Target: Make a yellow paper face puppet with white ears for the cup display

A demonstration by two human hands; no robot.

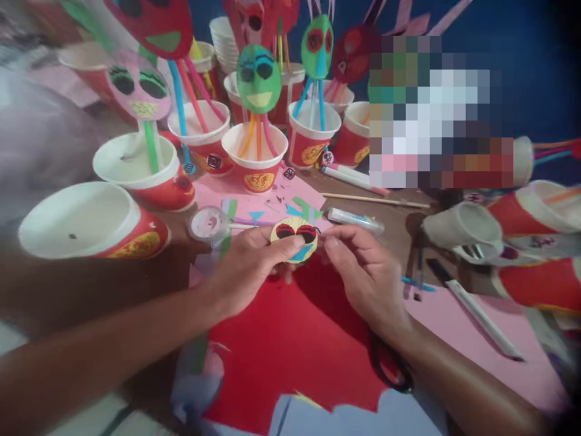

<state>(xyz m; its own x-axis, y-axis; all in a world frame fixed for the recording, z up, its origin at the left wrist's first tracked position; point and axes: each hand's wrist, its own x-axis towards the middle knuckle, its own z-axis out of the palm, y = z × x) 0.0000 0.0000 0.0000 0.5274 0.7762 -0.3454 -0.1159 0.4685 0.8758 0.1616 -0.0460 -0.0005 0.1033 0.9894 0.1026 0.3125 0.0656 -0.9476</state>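
Observation:
My left hand (254, 254) grips a small yellow paper face (295, 253) with red-and-black eyes and a blue mouth, its thumb lying across the front. At the face's right edge, the thumb and forefinger of my right hand (363, 266) are pinched together. A tiny dark sliver shows near those fingertips, but what they hold is too small to name. Beneath both hands lies a sheet of red paper (290, 339). Partly under my right wrist are black-handled scissors (399, 378).
Red-and-white paper cups (254, 154) with paper faces on straws stand across the back. One tilted cup (91, 224) is at left. Markers (349, 178), a thin wooden stick (376, 200), a clear tube (356, 219) and a cutter knife (481, 318) lie around. A pixelated patch hides the back right.

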